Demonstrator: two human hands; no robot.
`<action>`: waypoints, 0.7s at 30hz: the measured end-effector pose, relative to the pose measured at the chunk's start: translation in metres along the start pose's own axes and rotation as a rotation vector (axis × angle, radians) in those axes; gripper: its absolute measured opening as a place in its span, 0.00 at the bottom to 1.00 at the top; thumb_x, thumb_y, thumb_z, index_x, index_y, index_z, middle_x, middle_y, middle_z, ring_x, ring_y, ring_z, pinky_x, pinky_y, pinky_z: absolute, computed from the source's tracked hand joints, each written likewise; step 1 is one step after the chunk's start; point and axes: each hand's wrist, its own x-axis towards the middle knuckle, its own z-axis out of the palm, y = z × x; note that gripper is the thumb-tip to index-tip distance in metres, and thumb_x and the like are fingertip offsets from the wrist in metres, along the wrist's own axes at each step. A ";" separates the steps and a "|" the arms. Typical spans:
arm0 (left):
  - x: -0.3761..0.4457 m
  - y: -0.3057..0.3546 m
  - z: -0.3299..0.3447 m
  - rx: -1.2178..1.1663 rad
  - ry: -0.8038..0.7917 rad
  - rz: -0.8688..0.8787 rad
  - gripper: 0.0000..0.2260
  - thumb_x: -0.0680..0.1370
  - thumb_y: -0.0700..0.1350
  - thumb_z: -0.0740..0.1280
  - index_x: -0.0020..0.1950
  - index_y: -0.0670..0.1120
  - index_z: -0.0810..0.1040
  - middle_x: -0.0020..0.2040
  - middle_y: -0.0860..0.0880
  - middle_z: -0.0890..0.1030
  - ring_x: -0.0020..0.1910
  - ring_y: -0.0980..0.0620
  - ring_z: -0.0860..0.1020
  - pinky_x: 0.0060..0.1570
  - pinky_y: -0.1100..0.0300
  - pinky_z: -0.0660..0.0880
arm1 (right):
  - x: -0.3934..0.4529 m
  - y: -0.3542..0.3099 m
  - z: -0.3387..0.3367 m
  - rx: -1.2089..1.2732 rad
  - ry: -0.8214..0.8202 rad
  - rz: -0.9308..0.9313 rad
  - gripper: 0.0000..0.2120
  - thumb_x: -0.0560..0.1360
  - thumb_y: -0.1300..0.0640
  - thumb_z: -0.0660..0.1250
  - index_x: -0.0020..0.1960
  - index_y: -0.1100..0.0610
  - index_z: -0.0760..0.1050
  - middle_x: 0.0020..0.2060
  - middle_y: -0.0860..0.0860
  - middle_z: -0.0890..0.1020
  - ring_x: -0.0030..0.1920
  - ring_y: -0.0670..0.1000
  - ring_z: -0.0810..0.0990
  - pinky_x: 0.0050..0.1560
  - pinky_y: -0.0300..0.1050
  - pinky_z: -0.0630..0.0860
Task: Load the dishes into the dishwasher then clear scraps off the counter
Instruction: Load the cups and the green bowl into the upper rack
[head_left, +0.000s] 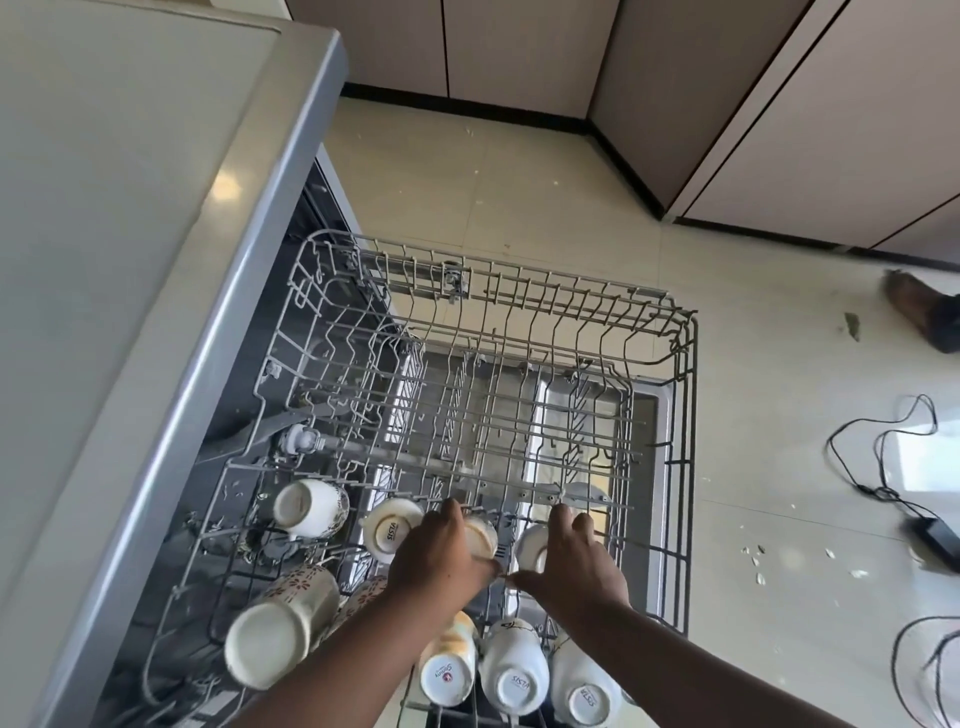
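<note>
Mugs (upturned) crowd the rack; left hand grips a cup, right hand's grip unclear.

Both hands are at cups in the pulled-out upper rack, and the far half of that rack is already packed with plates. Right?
Not quite. In the head view the left hand and right hand are at cups, but the far half of the upper rack holds no plates; only bare wire shows.

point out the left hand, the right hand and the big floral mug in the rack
left hand (441, 558), head view, back of the hand
right hand (571, 564), head view, back of the hand
big floral mug (280, 626), head view, its upturned side
</note>
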 end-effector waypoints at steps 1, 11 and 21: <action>0.001 -0.002 0.001 0.002 -0.007 -0.004 0.34 0.69 0.56 0.73 0.67 0.42 0.63 0.55 0.47 0.77 0.50 0.48 0.78 0.42 0.61 0.74 | 0.000 0.001 0.001 0.002 -0.002 -0.008 0.37 0.67 0.38 0.73 0.65 0.53 0.57 0.60 0.54 0.68 0.56 0.58 0.78 0.48 0.52 0.76; 0.007 0.003 0.009 0.053 0.037 0.002 0.37 0.72 0.58 0.71 0.71 0.39 0.60 0.60 0.44 0.78 0.57 0.45 0.78 0.48 0.58 0.73 | -0.004 0.002 0.008 -0.016 -0.007 -0.091 0.34 0.71 0.41 0.69 0.68 0.54 0.57 0.61 0.55 0.66 0.55 0.60 0.79 0.47 0.52 0.77; -0.001 0.006 0.016 0.149 0.054 0.044 0.36 0.73 0.60 0.69 0.70 0.41 0.59 0.58 0.44 0.76 0.56 0.45 0.77 0.51 0.53 0.76 | -0.010 0.004 0.000 -0.035 -0.001 -0.066 0.37 0.72 0.37 0.67 0.71 0.52 0.54 0.63 0.55 0.69 0.57 0.59 0.78 0.48 0.49 0.76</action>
